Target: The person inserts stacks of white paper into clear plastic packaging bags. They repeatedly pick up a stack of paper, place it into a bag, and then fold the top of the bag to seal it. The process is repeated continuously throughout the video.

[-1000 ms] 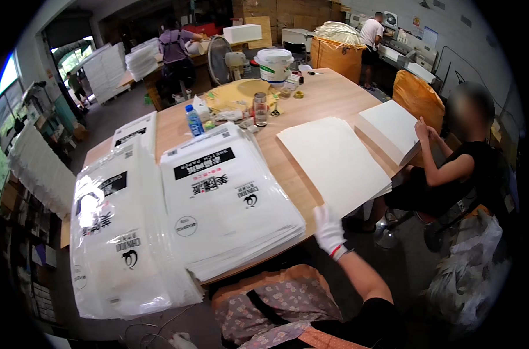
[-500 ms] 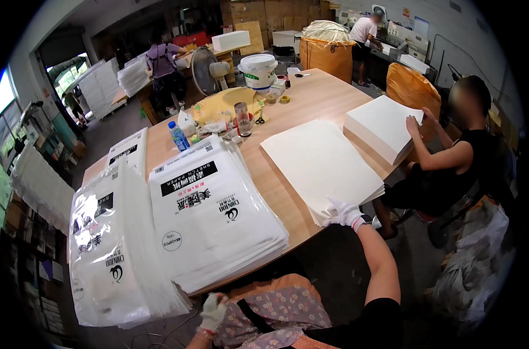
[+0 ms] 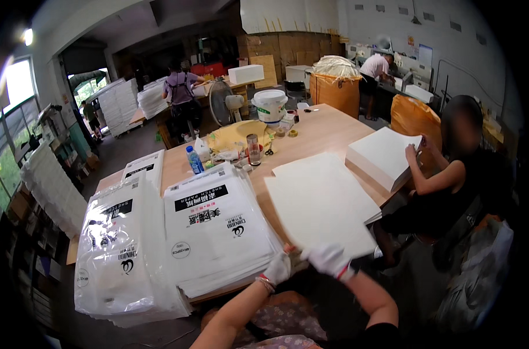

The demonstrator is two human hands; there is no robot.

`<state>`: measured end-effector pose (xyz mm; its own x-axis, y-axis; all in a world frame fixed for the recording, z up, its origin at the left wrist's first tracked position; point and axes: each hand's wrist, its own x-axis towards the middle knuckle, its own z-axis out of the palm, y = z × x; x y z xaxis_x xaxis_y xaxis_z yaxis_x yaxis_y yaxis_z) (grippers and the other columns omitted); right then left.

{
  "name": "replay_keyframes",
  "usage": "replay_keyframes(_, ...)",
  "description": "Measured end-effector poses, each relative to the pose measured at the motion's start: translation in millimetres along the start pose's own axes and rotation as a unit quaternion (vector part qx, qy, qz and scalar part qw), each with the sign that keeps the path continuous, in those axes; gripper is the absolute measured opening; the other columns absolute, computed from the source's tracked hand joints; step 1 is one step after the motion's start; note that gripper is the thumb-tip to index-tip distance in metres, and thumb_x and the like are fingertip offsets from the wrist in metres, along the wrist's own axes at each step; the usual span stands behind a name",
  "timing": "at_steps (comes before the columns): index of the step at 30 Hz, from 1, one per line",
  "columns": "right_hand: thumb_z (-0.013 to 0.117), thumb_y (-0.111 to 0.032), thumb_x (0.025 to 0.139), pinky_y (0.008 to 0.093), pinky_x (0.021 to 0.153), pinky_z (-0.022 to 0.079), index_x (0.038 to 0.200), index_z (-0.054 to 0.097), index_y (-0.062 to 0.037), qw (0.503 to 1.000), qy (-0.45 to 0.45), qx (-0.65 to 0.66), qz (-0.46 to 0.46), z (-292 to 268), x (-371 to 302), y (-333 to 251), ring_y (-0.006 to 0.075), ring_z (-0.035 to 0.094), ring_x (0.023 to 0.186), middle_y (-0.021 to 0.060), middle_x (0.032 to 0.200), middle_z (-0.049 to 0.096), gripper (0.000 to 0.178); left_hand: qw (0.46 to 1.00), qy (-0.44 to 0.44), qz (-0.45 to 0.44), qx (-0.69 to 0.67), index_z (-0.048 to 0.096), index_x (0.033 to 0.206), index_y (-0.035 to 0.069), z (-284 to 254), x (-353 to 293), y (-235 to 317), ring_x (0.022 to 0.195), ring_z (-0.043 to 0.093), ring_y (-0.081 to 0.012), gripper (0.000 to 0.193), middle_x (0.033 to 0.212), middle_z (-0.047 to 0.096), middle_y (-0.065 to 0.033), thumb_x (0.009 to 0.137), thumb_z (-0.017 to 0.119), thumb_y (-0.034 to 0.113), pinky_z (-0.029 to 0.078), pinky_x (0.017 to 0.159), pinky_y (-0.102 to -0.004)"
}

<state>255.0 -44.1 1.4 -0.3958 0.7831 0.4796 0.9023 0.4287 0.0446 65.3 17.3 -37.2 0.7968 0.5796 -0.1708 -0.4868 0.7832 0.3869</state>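
Observation:
Large white paper sheets (image 3: 325, 200) lie at the table's near right, their near edge reaching past the tabletop toward me. My right hand (image 3: 329, 262), in a white glove and blurred by motion, is closed on that near edge. Beside it, my left hand (image 3: 278, 269) is also gloved, with its fingertips bare. Its fingers are bent together by the sheets' near left corner; what they pinch, if anything, is hidden. Just left of my left hand is a pile of printed white plastic packaging bags (image 3: 218, 232). More glossy clear-and-white bags (image 3: 116, 250) lie farther left.
A co-worker (image 3: 444, 174) at the right handles a tall white paper stack (image 3: 380, 154). Behind the bags stand a blue-capped bottle (image 3: 194, 160), a clear cup (image 3: 253, 150), scissors (image 3: 269, 149) and a white bucket (image 3: 270, 107). A fan (image 3: 222, 103) stands beyond the table.
My left hand has risen from my lap to the sheets' corner. My right hand has moved left along the near edge, and upper sheets have shifted toward me off the pile. The view has tilted up.

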Motion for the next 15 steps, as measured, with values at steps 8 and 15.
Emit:
replay_keyframes(8, 0.046, -0.034, 0.092, 0.0362, 0.085, 0.047, 0.117, 0.053, -0.0046, 0.446, 0.011, 0.735, 0.510, 66, -170, 44, 0.0236, 0.057, 0.097, 0.0123, 0.108, 0.058, 0.040, 0.846, 0.016, -0.100, 0.524, 0.053, 0.113, 0.000, 23, -65, 61, 0.101, 0.054, -0.0236, 0.034, 0.114, 0.055, -0.0133, 0.083, 0.057, 0.016, 0.047, 0.084, -0.0351)
replay_keyframes(15, 0.065, -0.032, 0.084, 0.0317, 0.076, 0.049, 0.103, 0.065, 0.0000, 0.674, 0.078, 0.501, 0.537, 50, -71, -81, 0.0181, 0.063, 0.083, 0.0097, 0.098, 0.067, 0.037, 0.417, -0.041, -0.039, 0.907, 0.038, 0.133, 0.005, 37, -95, -48, 0.130, 0.029, -0.0389, 0.078, 0.140, 0.031, -0.0224, 0.076, 0.060, 0.054, 0.026, 0.104, -0.0458)
